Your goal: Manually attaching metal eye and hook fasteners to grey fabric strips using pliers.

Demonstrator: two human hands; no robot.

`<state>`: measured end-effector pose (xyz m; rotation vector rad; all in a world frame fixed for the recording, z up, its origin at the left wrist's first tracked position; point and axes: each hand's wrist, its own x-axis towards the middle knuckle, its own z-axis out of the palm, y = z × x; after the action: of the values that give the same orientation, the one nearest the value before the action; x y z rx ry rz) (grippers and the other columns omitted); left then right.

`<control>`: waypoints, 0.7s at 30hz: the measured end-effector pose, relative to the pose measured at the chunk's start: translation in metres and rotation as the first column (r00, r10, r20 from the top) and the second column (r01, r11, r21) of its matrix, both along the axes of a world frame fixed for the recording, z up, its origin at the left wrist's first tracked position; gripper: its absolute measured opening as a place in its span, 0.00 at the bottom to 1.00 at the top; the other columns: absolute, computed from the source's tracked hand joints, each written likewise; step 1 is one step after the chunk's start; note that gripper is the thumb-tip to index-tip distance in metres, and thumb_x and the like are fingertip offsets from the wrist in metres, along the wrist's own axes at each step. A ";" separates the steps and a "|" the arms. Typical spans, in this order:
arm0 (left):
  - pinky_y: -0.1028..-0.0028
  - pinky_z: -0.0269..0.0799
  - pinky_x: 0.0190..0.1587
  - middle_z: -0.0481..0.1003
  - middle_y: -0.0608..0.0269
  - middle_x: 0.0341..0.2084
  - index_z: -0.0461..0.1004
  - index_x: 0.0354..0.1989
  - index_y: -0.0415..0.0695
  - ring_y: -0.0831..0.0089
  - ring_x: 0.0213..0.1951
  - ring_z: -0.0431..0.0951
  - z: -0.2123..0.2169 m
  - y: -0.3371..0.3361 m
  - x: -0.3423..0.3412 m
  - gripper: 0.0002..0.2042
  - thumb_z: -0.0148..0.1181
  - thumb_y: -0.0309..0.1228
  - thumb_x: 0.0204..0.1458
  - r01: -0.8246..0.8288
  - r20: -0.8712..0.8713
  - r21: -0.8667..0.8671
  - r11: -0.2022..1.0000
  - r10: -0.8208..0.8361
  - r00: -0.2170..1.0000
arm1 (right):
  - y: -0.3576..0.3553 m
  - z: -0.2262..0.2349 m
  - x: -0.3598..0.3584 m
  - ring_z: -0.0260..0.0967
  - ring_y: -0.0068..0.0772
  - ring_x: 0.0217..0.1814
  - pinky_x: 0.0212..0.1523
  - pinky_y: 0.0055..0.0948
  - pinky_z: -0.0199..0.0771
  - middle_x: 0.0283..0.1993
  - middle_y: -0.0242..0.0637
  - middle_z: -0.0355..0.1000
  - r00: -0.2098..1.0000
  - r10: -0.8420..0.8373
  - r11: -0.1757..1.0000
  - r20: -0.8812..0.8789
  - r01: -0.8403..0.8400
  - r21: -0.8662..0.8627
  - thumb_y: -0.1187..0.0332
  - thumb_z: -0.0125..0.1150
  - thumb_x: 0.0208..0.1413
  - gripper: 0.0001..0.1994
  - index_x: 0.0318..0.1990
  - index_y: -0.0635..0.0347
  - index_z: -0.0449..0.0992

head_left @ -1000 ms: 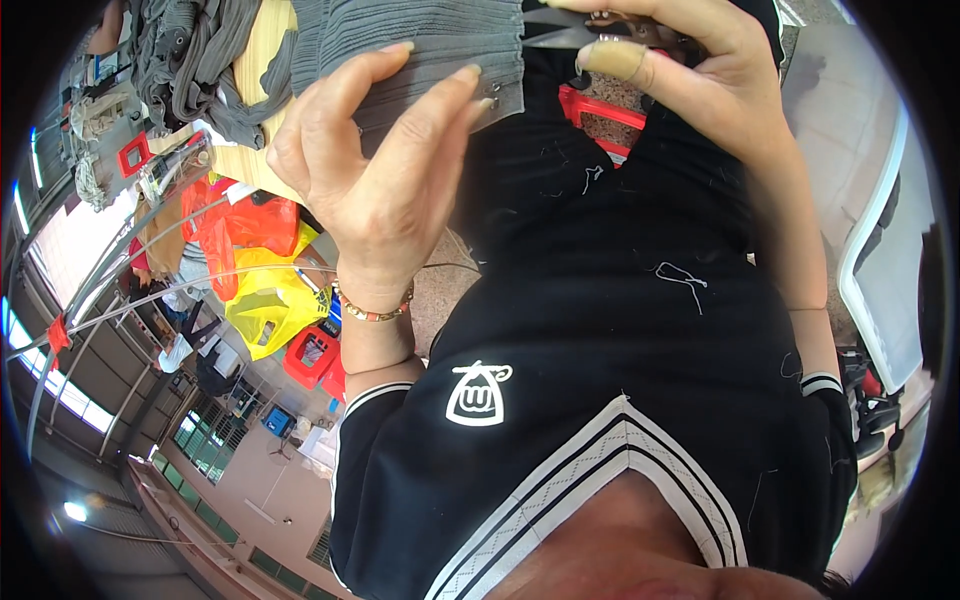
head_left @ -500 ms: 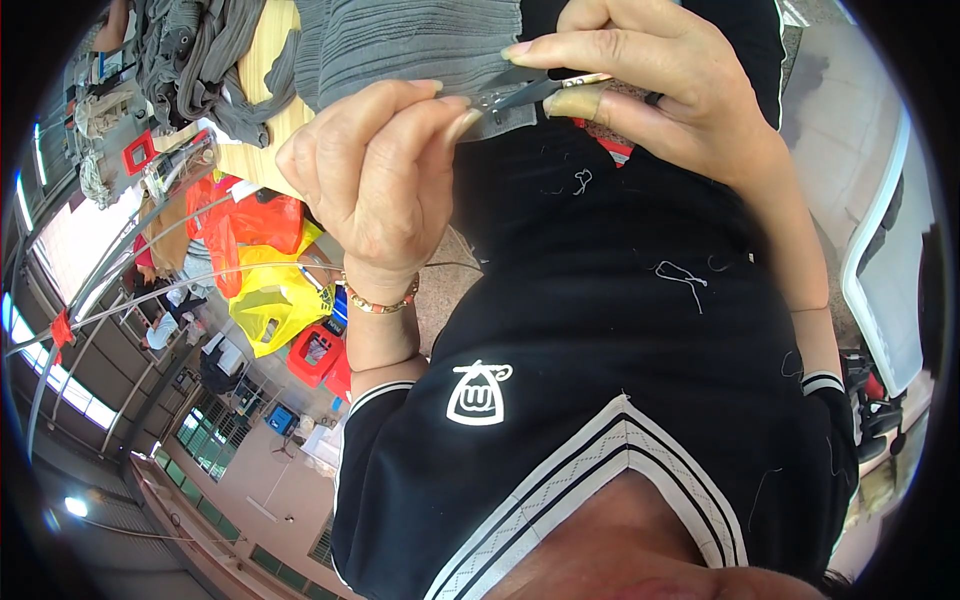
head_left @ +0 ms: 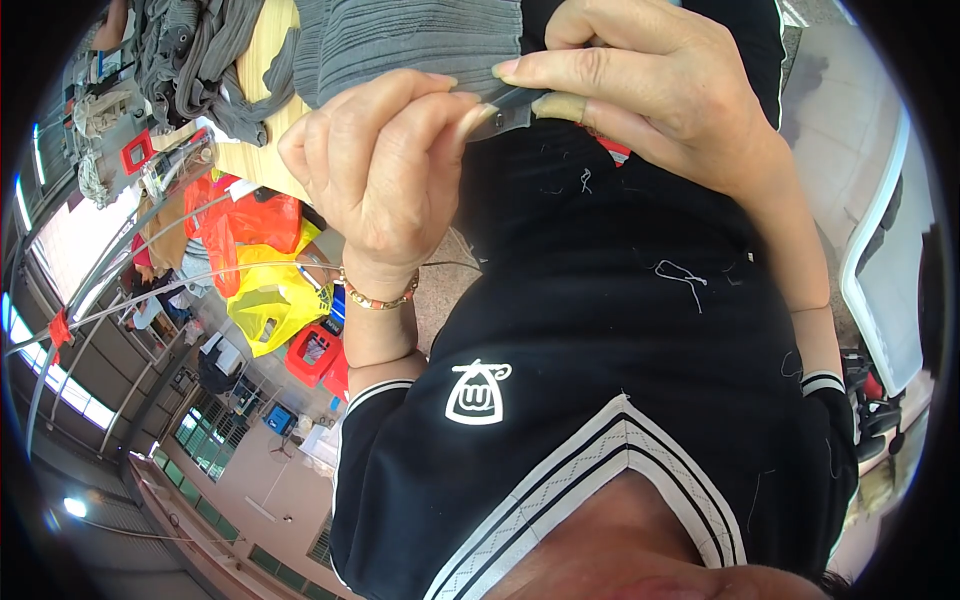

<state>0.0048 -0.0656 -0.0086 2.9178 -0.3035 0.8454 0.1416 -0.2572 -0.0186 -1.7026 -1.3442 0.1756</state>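
Observation:
Grey ribbed knit fabric (head_left: pixel 410 45) lies across my lap at the top of the view. My left hand (head_left: pixel 385 165) is closed, thumb and fingers pinching the near edge of this fabric. A small dark round spot, perhaps a button, shows on the edge beside my left thumbnail. My right hand (head_left: pixel 650 95) is closed at the same edge, with its index fingertip against the fabric. Between its index finger and taped thumb, the dark blades of small thread snips (head_left: pixel 515 97) show in part; their handles are hidden by my fingers.
More grey knit pieces (head_left: pixel 190 65) lie heaped on the pale wooden table (head_left: pixel 275 150) at the upper left. Red and yellow plastic bags (head_left: pixel 270 290) hang below it, near a red basket (head_left: pixel 315 350). Loose threads (head_left: pixel 682 280) cling to my black shirt. A white curved panel (head_left: pixel 885 270) stands at the right.
My right hand has moved slightly left and closed further, so the snips' blades now show less. My left hand has shifted slightly up at the fabric edge.

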 end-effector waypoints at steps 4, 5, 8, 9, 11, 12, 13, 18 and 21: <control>0.74 0.60 0.42 0.78 0.72 0.33 0.78 0.31 0.50 0.73 0.35 0.75 0.005 -0.001 0.005 0.08 0.70 0.30 0.42 0.014 -0.011 -0.035 0.999 -0.014 1.000 | 0.000 0.000 0.002 0.68 0.28 0.28 0.25 0.24 0.66 0.29 0.28 0.68 1.000 0.010 1.000 -0.011 -0.010 0.015 0.68 0.69 0.48 0.11 0.40 0.54 0.81; 0.73 0.64 0.43 0.77 0.66 0.33 0.78 0.32 0.45 0.71 0.36 0.75 0.007 -0.001 0.005 0.06 0.68 0.27 0.45 0.034 -0.066 -0.131 0.991 -0.043 0.997 | -0.001 0.000 0.002 0.68 0.28 0.28 0.25 0.25 0.66 0.29 0.29 0.68 1.000 0.000 1.000 -0.001 0.000 0.026 0.69 0.70 0.47 0.11 0.40 0.54 0.81; 0.71 0.71 0.44 0.76 0.56 0.33 0.77 0.32 0.39 0.66 0.38 0.76 0.013 0.003 0.010 0.03 0.64 0.22 0.51 0.050 -0.103 -0.272 0.961 -0.081 0.991 | -0.003 -0.003 0.004 0.68 0.28 0.27 0.25 0.25 0.66 0.29 0.31 0.69 0.998 -0.018 0.997 -0.058 0.022 0.070 0.72 0.71 0.46 0.13 0.41 0.55 0.82; 0.71 0.70 0.44 0.76 0.56 0.33 0.76 0.31 0.39 0.66 0.38 0.76 0.015 0.004 0.013 0.02 0.63 0.22 0.52 0.042 -0.096 -0.272 0.961 -0.070 0.993 | -0.005 -0.005 0.004 0.68 0.27 0.28 0.26 0.24 0.65 0.30 0.31 0.69 0.992 -0.033 0.996 -0.125 0.043 0.080 0.73 0.71 0.45 0.13 0.42 0.57 0.82; 0.72 0.70 0.42 0.75 0.58 0.34 0.76 0.32 0.40 0.67 0.38 0.75 0.019 0.012 0.020 0.02 0.63 0.22 0.51 0.049 0.081 -0.262 0.964 -0.029 0.996 | -0.008 -0.008 0.005 0.67 0.25 0.29 0.27 0.22 0.64 0.30 0.33 0.70 0.964 -0.061 0.991 -0.258 0.090 0.102 0.75 0.71 0.45 0.15 0.44 0.59 0.81; 0.72 0.71 0.42 0.73 0.58 0.36 0.75 0.32 0.38 0.67 0.39 0.76 0.020 0.012 0.020 0.01 0.59 0.22 0.55 0.035 0.165 -0.472 0.881 0.050 0.985 | -0.010 -0.009 0.006 0.67 0.25 0.30 0.29 0.21 0.63 0.31 0.32 0.70 0.959 -0.103 0.987 -0.265 0.131 0.088 0.75 0.71 0.45 0.16 0.44 0.60 0.81; 0.72 0.70 0.44 0.72 0.58 0.37 0.75 0.33 0.39 0.67 0.41 0.75 0.021 0.013 0.019 0.02 0.61 0.24 0.54 0.091 0.225 -0.682 0.726 0.089 0.970 | -0.012 -0.010 0.007 0.66 0.24 0.31 0.31 0.20 0.63 0.32 0.32 0.71 0.951 -0.145 0.982 -0.273 0.171 0.074 0.75 0.71 0.45 0.16 0.45 0.60 0.81; 0.67 0.66 0.52 0.75 0.66 0.48 0.80 0.41 0.52 0.64 0.51 0.72 0.032 0.018 0.001 0.18 0.72 0.37 0.38 0.125 -0.342 0.023 0.992 -0.110 0.933 | -0.019 -0.019 0.008 0.66 0.20 0.35 0.35 0.18 0.63 0.36 0.31 0.72 0.886 -0.239 0.962 -0.397 0.271 0.027 0.74 0.71 0.46 0.16 0.46 0.63 0.80; 0.67 0.66 0.52 0.77 0.69 0.46 0.80 0.38 0.51 0.65 0.51 0.73 0.028 0.025 0.004 0.14 0.68 0.30 0.40 0.183 -0.304 0.050 0.982 -0.160 0.939 | -0.017 -0.025 0.008 0.66 0.18 0.35 0.36 0.18 0.63 0.37 0.31 0.72 0.843 -0.235 0.958 -0.484 0.284 0.029 0.74 0.71 0.47 0.16 0.46 0.63 0.80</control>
<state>0.0087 -0.0405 0.0189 2.9751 -0.5652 0.3673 0.1493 -0.2745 -0.0435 -1.6020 -0.7362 0.3407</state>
